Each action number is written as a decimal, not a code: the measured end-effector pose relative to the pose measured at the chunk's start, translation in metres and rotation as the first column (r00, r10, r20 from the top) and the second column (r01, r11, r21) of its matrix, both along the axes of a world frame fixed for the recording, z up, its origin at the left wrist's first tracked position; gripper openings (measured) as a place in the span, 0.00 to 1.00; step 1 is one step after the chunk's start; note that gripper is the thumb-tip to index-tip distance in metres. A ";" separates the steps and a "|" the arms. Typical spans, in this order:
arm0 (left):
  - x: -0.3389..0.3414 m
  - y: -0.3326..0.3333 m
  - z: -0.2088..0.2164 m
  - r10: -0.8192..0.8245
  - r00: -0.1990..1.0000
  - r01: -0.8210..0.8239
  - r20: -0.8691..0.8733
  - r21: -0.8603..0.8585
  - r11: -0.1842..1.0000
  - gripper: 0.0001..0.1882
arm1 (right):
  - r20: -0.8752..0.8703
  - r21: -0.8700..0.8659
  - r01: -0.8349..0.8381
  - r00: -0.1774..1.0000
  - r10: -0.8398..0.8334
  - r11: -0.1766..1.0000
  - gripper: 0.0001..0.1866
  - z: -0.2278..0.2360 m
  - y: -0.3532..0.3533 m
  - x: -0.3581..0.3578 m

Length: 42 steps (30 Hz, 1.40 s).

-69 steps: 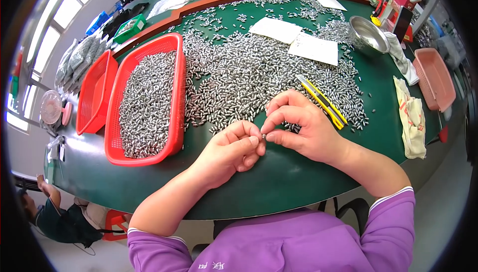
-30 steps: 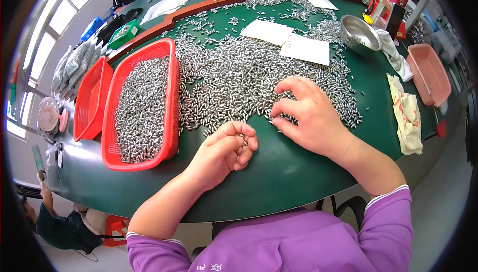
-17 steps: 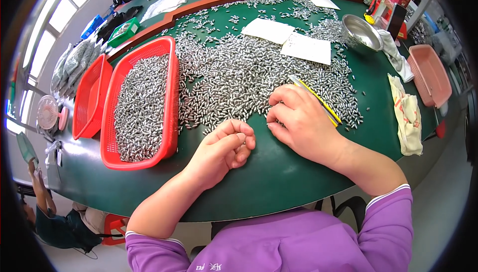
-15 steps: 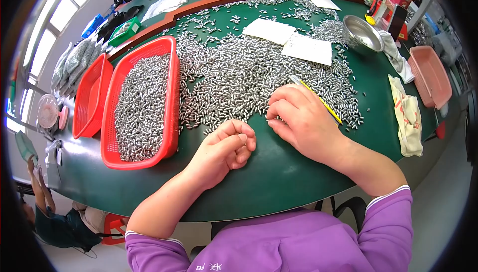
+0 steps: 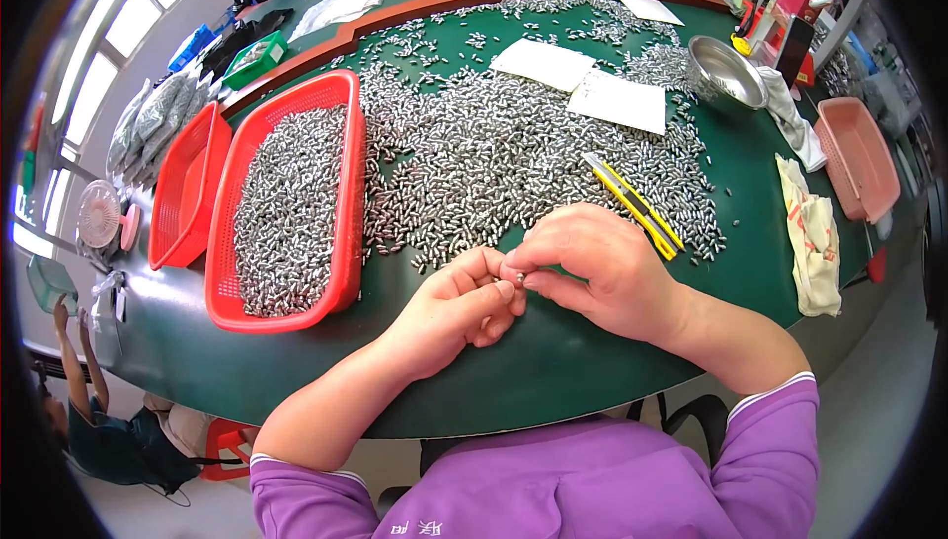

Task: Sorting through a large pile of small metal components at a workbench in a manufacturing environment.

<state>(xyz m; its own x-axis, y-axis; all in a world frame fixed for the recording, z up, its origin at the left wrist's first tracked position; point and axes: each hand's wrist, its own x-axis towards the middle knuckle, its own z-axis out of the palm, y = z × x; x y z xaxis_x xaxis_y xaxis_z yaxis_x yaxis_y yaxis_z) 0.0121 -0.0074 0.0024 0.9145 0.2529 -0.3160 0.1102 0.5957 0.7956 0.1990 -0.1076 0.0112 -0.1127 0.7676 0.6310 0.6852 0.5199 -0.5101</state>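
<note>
My two hands meet just above the table edge. Between the thumb and forefinger of my right hand (image 5: 604, 268) is a small silver metal piece (image 5: 519, 278). My left hand (image 5: 456, 304) is closed beside it, fingers curled and thumb pressed on them, its tips touching or nearly touching the right fingertips; what it may hold is hidden. In front of both hands spreads a wide heap of small silver barrel-shaped metal pieces (image 5: 494, 164). A yellow box cutter (image 5: 637, 208) lies on the heap, beyond my right hand.
On the left, a red plastic basket (image 5: 357, 193) holds many such pieces, next to another red basket (image 5: 181, 203). White papers (image 5: 620, 102) rest on the heap. A metal bowl (image 5: 726, 73), a cloth (image 5: 812, 243) and a pink basket (image 5: 857, 159) stand right. A wooden strip (image 5: 415, 14) edges the far side.
My right hand has come down and left from the heap to my left hand, uncovering more of the box cutter. A small metal piece now shows at its fingertips. My left hand shifted slightly right.
</note>
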 end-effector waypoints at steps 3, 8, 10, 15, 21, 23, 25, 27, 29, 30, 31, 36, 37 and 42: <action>0.001 0.000 0.001 -0.002 0.999 0.002 -0.033 0.022 1.000 0.07 | -0.005 0.014 0.022 1.000 -0.022 1.000 0.16 -0.002 0.000 -0.002; 0.000 0.000 -0.001 -0.016 0.999 0.017 -0.032 0.033 0.999 0.07 | 0.023 0.049 0.023 0.999 -0.024 0.999 0.18 -0.001 -0.001 -0.002; 0.001 -0.001 0.000 -0.012 0.999 0.014 -0.033 0.056 0.998 0.07 | 0.024 0.067 0.029 0.999 -0.031 0.997 0.18 -0.001 -0.001 -0.003; 0.000 0.000 0.000 0.030 0.999 -0.029 -0.017 0.046 0.999 0.07 | 0.074 0.119 0.091 0.992 -0.100 0.989 0.13 -0.001 0.001 0.001; 0.000 0.000 0.001 0.036 0.999 -0.036 0.012 0.020 0.999 0.08 | 0.127 0.114 0.073 0.988 -0.087 0.991 0.10 -0.004 0.000 0.003; 0.001 0.000 0.000 0.038 0.999 -0.039 0.029 0.031 0.999 0.07 | 0.115 0.104 0.072 0.990 -0.084 0.992 0.09 -0.004 0.001 0.003; 0.000 0.000 -0.001 0.038 0.998 -0.039 0.041 0.024 0.999 0.07 | 0.111 0.096 0.070 0.991 -0.080 0.993 0.09 -0.004 0.001 0.003; 0.000 0.000 -0.002 0.037 0.998 -0.038 0.052 0.017 0.999 0.07 | 0.113 0.096 0.069 0.990 -0.080 0.993 0.09 -0.004 0.001 0.003; 0.000 -0.001 -0.002 0.042 0.998 -0.043 0.051 0.016 0.999 0.06 | 0.114 0.096 0.070 0.990 -0.081 0.993 0.09 -0.004 0.001 0.003; 0.000 -0.001 -0.002 0.041 0.998 -0.042 0.051 0.017 0.999 0.06 | 0.104 0.095 0.075 0.991 -0.085 0.993 0.09 -0.003 0.001 0.004; 0.000 0.000 -0.002 0.040 0.998 -0.041 0.057 0.024 0.999 0.06 | 0.094 0.095 0.080 0.992 -0.089 0.992 0.09 -0.003 0.002 0.004; 0.001 -0.001 -0.003 0.068 0.996 -0.070 0.061 0.024 0.997 0.05 | 0.174 0.041 0.243 0.953 -0.246 0.969 0.11 0.006 -0.002 0.012; 0.001 -0.001 -0.002 0.079 0.995 -0.081 0.057 0.034 0.996 0.05 | 0.242 0.031 0.350 0.906 -0.346 0.936 0.12 0.009 -0.003 0.015; -0.001 0.003 -0.001 0.119 0.990 -0.124 0.070 0.073 0.990 0.06 | 0.408 -0.102 0.592 0.758 -0.509 0.799 0.15 0.011 -0.009 0.043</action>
<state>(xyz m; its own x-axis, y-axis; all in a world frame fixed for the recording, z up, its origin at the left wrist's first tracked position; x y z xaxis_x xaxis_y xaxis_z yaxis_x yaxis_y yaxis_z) 0.0109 -0.0043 0.0016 0.8934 0.3845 -0.2323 -0.0125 0.5382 0.8427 0.2418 -0.1167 0.0222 0.1960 0.8721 0.4484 0.9670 -0.0959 -0.2361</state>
